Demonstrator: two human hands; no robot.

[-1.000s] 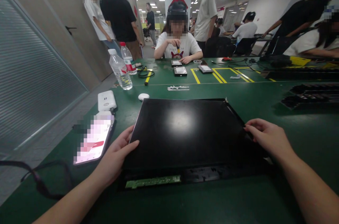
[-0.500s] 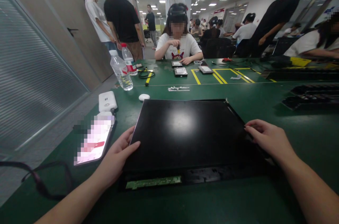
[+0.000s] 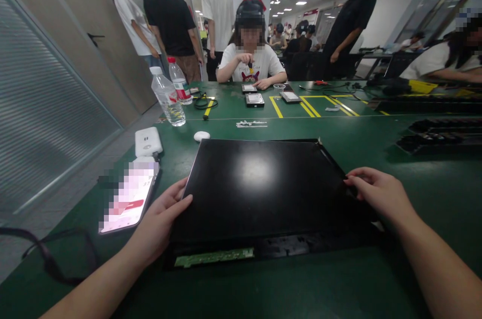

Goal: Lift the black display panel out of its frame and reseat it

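A dark, glossy LCD panel lies over a black frame on the green table, with a light glaring off its middle. Along the near edge a narrow green circuit board shows. My left hand grips the panel's left edge, thumb on top and fingers partly hidden beneath. At the right edge, my right hand pinches the panel's side between thumb and forefinger. Whether the right fingers also hold the frame cannot be made out.
To the left are a lit phone, a white power bank and two bottles. A white earbud case sits behind the panel. Across the table, a person handles hard drives. Black frame strips lie at right.
Both hands keep their grip on the panel's sides. The whole view has shifted slightly, and people in the background have moved.
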